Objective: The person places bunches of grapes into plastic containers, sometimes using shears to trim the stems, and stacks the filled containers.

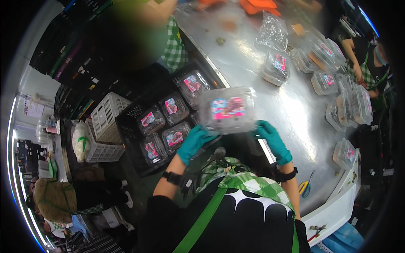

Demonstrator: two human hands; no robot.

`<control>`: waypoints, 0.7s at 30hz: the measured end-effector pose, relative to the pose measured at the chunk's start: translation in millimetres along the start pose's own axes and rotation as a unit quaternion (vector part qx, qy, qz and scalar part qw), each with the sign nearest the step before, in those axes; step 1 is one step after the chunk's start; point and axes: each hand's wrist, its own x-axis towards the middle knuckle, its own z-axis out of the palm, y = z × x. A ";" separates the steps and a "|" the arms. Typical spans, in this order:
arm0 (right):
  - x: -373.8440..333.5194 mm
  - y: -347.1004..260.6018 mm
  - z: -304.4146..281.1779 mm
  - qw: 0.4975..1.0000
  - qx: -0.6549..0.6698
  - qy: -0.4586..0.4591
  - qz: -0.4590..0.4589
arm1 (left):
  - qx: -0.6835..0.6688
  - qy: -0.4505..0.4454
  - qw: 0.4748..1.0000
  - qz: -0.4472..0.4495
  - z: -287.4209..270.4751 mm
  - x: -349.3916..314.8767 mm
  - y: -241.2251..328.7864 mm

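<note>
Between my two teal-gloved hands I hold up a clear plastic clamshell box (232, 116) with a pink and blue label on its lid. My left hand (194, 143) grips its lower left corner, and my right hand (271, 139) its lower right corner. What the box contains is blurred. Below and to its left is a black crate (126, 122) with several similar labelled clamshell boxes lying in it, such as the nearest box (152, 150). The held box hides part of the crate's right side.
A metal table (291, 114) stretches right, bearing more clamshell boxes (276, 67), a crumpled plastic bag (272, 31) and yellow-handled scissors (304, 185). A white tray (333, 215) sits at the near right. Grey crates (107, 111) stand left. Co-workers stand at far left, top and right.
</note>
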 end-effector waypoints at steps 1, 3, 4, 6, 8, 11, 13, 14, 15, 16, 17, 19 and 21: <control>7.4 -0.5 15.8 0.999 0.031 -0.039 -0.006 | 0.018 0.057 0.997 0.041 -21.8 -8.6 4.5; 25.4 3.3 30.8 0.996 0.059 -0.067 -0.002 | 0.026 0.119 0.989 0.085 -60.7 -34.7 24.3; 29.0 1.5 35.6 0.996 0.061 -0.062 0.005 | 0.048 0.159 0.980 0.114 -86.3 -47.0 32.4; 37.1 4.2 34.7 0.997 0.064 -0.040 0.035 | 0.094 0.256 0.951 0.146 -122.2 -65.3 59.4; 38.4 9.0 25.8 0.996 0.064 -0.015 0.064 | 0.134 0.267 0.943 0.146 -164.0 -70.4 86.7; 32.5 29.6 9.5 0.991 0.040 0.059 0.114 | 0.120 0.294 0.937 0.148 -219.3 -56.1 108.2; 29.3 36.0 5.1 0.988 0.034 0.080 0.131 | 0.184 0.295 0.934 0.087 -239.8 -33.5 120.9; 28.0 38.9 4.0 0.984 0.028 0.091 0.148 | 0.189 0.279 0.938 0.083 -270.1 -23.9 124.1; 27.0 41.5 5.6 0.987 0.025 0.090 0.131 | 0.311 0.282 0.900 0.116 -311.1 -15.7 121.5; 26.1 44.5 7.2 0.984 0.032 0.119 0.127 | 0.295 0.278 0.906 0.123 -320.0 -0.7 119.3; 26.0 44.6 9.8 0.978 0.036 0.124 0.165 | 0.279 0.273 0.912 0.129 -327.2 13.9 117.9; 24.2 54.1 4.4 0.969 0.033 0.128 0.210 | 0.124 0.275 0.945 0.128 -342.3 34.3 114.4; 24.7 55.1 4.4 0.967 0.041 0.147 0.205 | 0.097 0.323 0.921 0.193 -361.3 56.3 105.1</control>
